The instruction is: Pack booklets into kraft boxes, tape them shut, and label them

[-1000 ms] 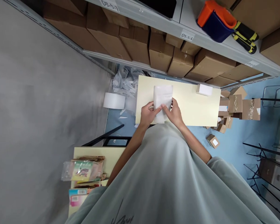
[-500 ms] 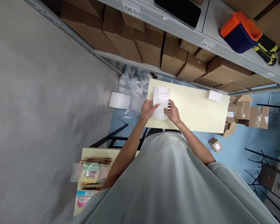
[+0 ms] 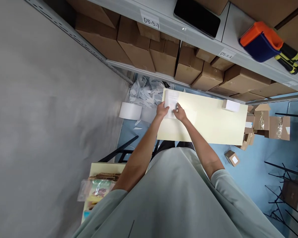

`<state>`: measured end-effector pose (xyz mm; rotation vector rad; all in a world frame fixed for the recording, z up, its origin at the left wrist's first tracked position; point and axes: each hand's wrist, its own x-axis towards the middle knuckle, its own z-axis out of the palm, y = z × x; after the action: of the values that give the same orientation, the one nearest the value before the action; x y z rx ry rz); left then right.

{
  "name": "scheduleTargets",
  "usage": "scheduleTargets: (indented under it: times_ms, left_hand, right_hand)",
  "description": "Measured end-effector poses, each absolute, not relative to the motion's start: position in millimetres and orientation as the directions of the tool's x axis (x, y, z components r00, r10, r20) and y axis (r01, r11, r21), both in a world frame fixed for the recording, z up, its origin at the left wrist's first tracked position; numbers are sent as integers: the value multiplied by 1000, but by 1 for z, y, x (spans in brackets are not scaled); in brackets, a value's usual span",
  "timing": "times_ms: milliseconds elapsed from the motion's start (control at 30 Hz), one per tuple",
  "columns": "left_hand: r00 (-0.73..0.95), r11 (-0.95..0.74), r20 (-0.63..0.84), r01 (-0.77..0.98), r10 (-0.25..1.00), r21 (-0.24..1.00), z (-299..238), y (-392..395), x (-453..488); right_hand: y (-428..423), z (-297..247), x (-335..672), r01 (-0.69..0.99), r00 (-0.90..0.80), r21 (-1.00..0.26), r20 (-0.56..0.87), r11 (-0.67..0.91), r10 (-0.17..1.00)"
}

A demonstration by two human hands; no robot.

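Grey wall fills the left side; at its foot a white roll stands beside crumpled white sheets, and both sit just left of the pale table. At that table's far left corner lies a white packet, its long axis running away from the person, roughly crosswise to the table's length. Most of it reaches beyond the two hands and between them, so it lies forward of each; the left hand is the nearer, closed on the packet's left edge with the thumb over the top. On the other side, the right hand has its fingers bent and its thumb at the lower right edge, though whether they pinch the packet I cannot tell. Further right, a small white box rests near the table's far edge, and brown cartons stand past its right end. Compared with half a second ago, the packet is farther from the table's near edge and closer to the far left corner, with both arms stretched farther out.
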<state>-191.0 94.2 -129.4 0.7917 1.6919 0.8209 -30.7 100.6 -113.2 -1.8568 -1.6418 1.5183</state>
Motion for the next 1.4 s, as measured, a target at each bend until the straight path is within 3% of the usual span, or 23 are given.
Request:
scheduleTargets:
  times_ms: [133,400,633,833,1000,1233,1400]
  left_hand:
    - [-263,597,-567,41,780,801,-111,80,-198]
    - [-200,439,-465,-162,862,884,-52,-12,-214]
    - [-386,337,-400,-224,831,915,3,-116,-210]
    - [-632,210,-245,-131,735,969,65,-214,-174]
    - [-827,187,-204,-122,524,975,113,-329,-122]
    - [-958,126,-239,-221,157,967,130,-473,-57]
    - [-969,48,-246,-245,26,968,118,-544,-36]
  right_hand:
    - [90,-92,-17,571,-137,-720,-556,-393,820]
    - [36,-34,30,502,-287,-841,-380,-201,879]
    - [4,15,48,448,-518,-894,-280,-23,809]
    - [-46,59,39,301,-770,-948,-177,104,614]
    - [-121,76,16,197,-933,-970,-140,143,332]
    - [-235,95,-12,136,-991,-974,-137,181,9]
    - [-298,109,-18,101,-986,-966,-130,239,-108]
